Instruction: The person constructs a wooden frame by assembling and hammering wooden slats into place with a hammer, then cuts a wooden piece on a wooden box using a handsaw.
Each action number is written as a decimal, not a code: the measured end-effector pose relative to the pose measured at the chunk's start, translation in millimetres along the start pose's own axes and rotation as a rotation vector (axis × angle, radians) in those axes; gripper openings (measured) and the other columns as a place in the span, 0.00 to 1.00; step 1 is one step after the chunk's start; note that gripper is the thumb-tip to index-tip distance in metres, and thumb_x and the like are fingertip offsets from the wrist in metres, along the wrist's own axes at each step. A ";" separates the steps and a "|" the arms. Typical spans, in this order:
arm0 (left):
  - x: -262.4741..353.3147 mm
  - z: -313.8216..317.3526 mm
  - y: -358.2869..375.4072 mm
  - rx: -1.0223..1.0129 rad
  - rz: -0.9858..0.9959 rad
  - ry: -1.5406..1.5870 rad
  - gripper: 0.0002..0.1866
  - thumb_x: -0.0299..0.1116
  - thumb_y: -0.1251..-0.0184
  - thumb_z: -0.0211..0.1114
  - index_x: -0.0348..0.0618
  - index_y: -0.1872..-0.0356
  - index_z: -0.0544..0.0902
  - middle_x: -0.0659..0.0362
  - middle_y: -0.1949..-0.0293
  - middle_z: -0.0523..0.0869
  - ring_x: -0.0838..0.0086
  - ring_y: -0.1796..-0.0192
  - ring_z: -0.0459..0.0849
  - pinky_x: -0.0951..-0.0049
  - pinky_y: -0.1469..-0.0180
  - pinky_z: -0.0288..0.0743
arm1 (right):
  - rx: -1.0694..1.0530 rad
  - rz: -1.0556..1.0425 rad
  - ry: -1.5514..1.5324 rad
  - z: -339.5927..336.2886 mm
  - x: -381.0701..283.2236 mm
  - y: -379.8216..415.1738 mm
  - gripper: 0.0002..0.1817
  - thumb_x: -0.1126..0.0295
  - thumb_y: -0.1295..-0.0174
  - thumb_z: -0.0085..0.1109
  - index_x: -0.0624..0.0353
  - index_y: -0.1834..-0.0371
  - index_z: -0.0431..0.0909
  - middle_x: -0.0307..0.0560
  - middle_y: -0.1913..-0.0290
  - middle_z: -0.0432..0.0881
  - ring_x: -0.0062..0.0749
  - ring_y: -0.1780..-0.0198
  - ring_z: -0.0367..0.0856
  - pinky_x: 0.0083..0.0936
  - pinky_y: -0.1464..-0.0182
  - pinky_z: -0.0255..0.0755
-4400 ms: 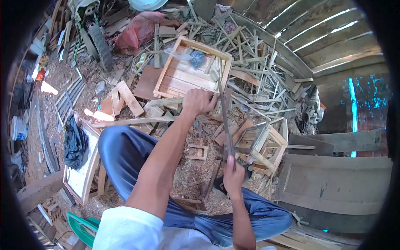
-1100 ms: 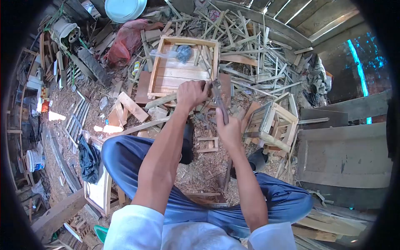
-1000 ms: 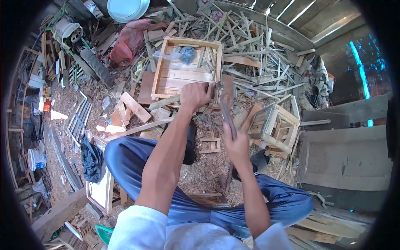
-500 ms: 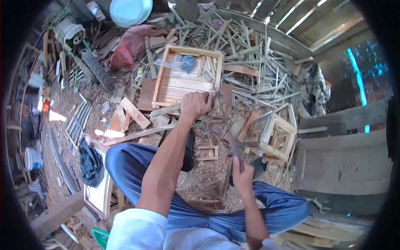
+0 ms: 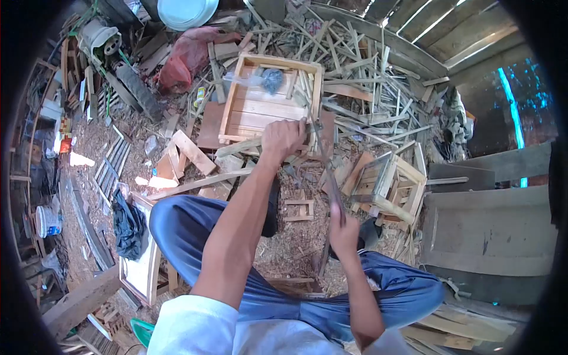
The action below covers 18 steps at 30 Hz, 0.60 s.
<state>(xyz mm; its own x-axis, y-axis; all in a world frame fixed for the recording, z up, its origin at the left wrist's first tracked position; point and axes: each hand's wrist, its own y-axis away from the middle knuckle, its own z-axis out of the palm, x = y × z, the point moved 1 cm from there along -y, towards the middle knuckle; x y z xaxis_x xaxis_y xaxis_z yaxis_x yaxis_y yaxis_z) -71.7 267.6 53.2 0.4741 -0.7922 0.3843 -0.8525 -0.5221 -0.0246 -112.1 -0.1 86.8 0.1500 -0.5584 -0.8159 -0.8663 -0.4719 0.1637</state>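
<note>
My left hand point(image 5: 283, 137) is closed in a fist at the near rim of a shallow wooden box point(image 5: 226, 121), close to its right corner. What its fingers grip is hidden. My right hand point(image 5: 345, 234) is wrapped round the near end of a long, narrow dark tool point(image 5: 329, 177) that looks like a saw. The tool slants up and left from that hand, its far end crossing the box's near right corner beside my left fingers. Inside the box lie a blue bundle point(image 5: 272, 80) in clear plastic and several thin wood strips point(image 5: 303, 89).
Wood offcuts point(image 5: 378, 100) are heaped behind and right of the box. A small wooden frame point(image 5: 387, 186) stands at right; a red plastic bag point(image 5: 180, 62) lies at back left. A white-topped panel point(image 5: 139, 269) is beside my left knee. Shavings cover the floor point(image 5: 278, 254).
The view has shifted slightly, so the box sits higher and a little to the right. My right hand has moved slightly forward with the tool, whose far end reaches further over the box corner.
</note>
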 end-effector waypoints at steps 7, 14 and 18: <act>1.6 -8.1 -2.0 -0.001 -0.012 -0.023 0.32 0.51 0.27 0.42 0.37 0.78 0.84 0.40 0.79 0.82 0.46 0.73 0.83 0.52 0.64 0.78 | 0.036 -0.072 -0.026 10.6 -3.4 -12.9 0.26 0.54 0.34 0.52 0.68 0.80 0.76 0.60 0.86 0.69 0.52 0.82 0.75 0.38 0.77 0.65; -0.8 4.7 0.3 0.076 0.019 -0.029 0.29 0.47 0.28 0.45 0.39 0.82 0.83 0.43 0.83 0.81 0.49 0.78 0.82 0.53 0.70 0.78 | 0.023 -0.038 -0.025 24.5 -18.0 -59.7 0.27 0.54 0.33 0.50 0.71 0.78 0.75 0.60 0.86 0.68 0.47 0.83 0.74 0.38 0.76 0.65; 1.3 -0.8 0.0 0.103 -0.002 0.003 0.30 0.47 0.28 0.45 0.39 0.85 0.82 0.43 0.82 0.81 0.49 0.77 0.83 0.55 0.69 0.78 | 0.033 -0.138 -0.048 20.6 -23.5 -44.4 0.27 0.55 0.31 0.48 0.71 0.77 0.75 0.58 0.86 0.69 0.39 0.82 0.73 0.36 0.75 0.65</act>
<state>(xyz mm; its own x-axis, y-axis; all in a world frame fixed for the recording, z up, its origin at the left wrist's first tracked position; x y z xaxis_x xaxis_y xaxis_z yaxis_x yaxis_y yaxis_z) -71.3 266.8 54.4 0.4751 -0.7899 0.3877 -0.8241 -0.5539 -0.1185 -87.0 48.0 87.2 0.2469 -0.4560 -0.8550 -0.8542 -0.5191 0.0301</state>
